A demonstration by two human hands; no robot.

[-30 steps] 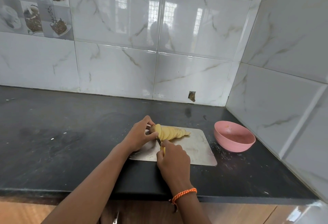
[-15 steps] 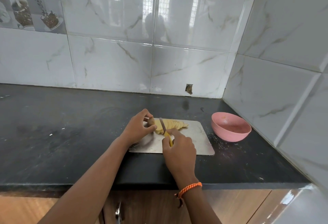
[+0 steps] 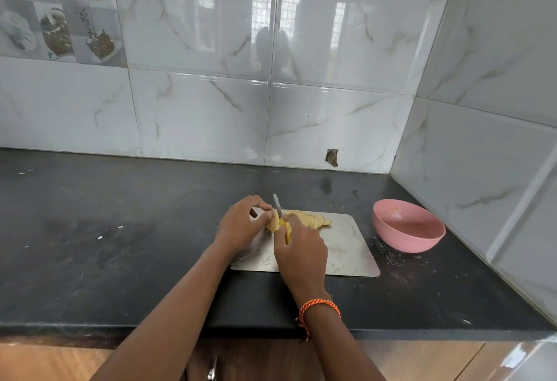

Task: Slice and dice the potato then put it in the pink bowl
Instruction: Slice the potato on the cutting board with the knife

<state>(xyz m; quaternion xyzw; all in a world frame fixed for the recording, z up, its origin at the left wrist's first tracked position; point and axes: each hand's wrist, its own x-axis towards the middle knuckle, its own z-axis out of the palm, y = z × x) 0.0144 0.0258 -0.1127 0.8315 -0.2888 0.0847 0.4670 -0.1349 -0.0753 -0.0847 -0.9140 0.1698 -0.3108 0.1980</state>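
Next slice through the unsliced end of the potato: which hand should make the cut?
The right hand. It already holds the knife with the blade over the potato on the cutting board. The left hand holds the unsliced end and should probably keep steadying it.

- Both forearms are bare to the bottom edge of the view; no sleeve shows on either.
- The left hand (image 3: 238, 227) wears nothing: no ring, band or watch.
- The right hand (image 3: 303, 255) has an orange-and-white braided thread bracelet (image 3: 320, 306) round its wrist, with a knotted loose end hanging on the inner side.
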